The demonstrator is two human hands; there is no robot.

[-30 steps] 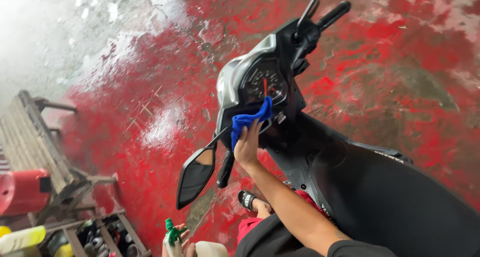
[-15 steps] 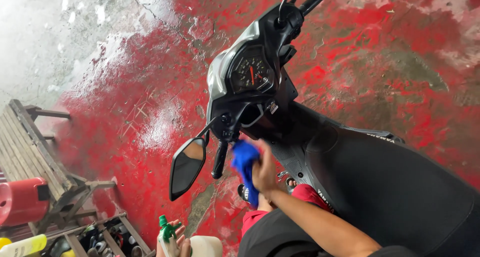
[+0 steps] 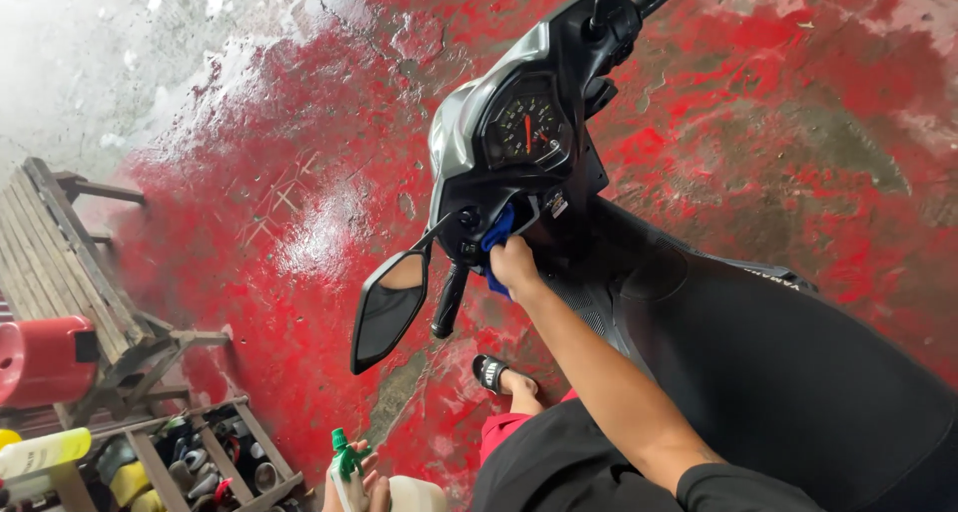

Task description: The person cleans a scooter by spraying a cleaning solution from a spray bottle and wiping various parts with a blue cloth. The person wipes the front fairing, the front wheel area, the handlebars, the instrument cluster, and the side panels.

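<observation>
While the right hand (image 3: 514, 262) is closed round a bunched blue cloth (image 3: 498, 231) and presses it against the black panel just below the gauge cluster (image 3: 526, 133) of the black scooter (image 3: 699, 372), the left hand (image 3: 354, 484) hangs low at the near edge, fingers wrapped round a spray bottle with a green nozzle (image 3: 346, 464). By my reading the step in hand is wiping down the handlebar area near the left grip (image 3: 449, 300) and mirror (image 3: 387, 307); the next pass calls for steady pressure and small strokes to get the cloth round the switches without catching the mirror stem. Compared with half a second ago, the cloth has gone from below the handlebar up to the panel under the gauges, and the bottle hand has barely shifted. Wet red-painted floor (image 3: 299, 223) lies all around, with a wooden bench (image 3: 70, 243) and red bucket (image 3: 40, 357) at the left
</observation>
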